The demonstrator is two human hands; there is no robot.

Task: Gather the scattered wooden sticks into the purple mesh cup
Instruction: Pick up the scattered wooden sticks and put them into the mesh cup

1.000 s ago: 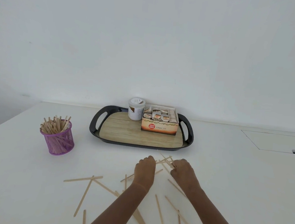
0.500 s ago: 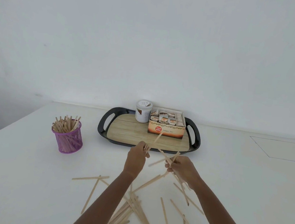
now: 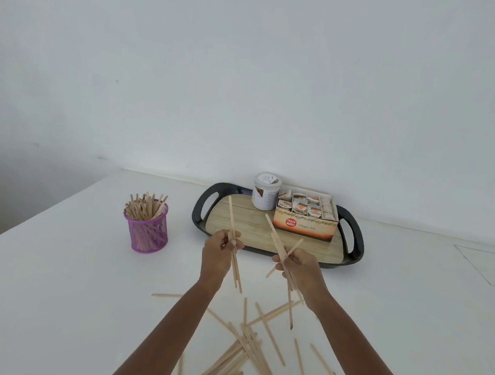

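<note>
The purple mesh cup (image 3: 147, 232) stands at the left on the white table, with several wooden sticks upright in it. My left hand (image 3: 219, 251) is lifted above the table, shut on a few sticks (image 3: 232, 224) that point up and down. To its right my right hand (image 3: 296, 265) is also raised and grips several sticks (image 3: 276, 238) fanned at different angles. Many loose sticks (image 3: 245, 344) lie scattered and crossed on the table below and between my forearms.
Behind my hands sits a black tray (image 3: 202, 222) with a wood-pattern floor. It carries a white tub (image 3: 265, 191) and an open ginger tea box (image 3: 305, 221). The table's left edge runs diagonally past the cup. A white wall stands behind.
Both hands have risen from the table with sticks in them and moved apart. The view has shifted, so the cup and tray now sit further right.
</note>
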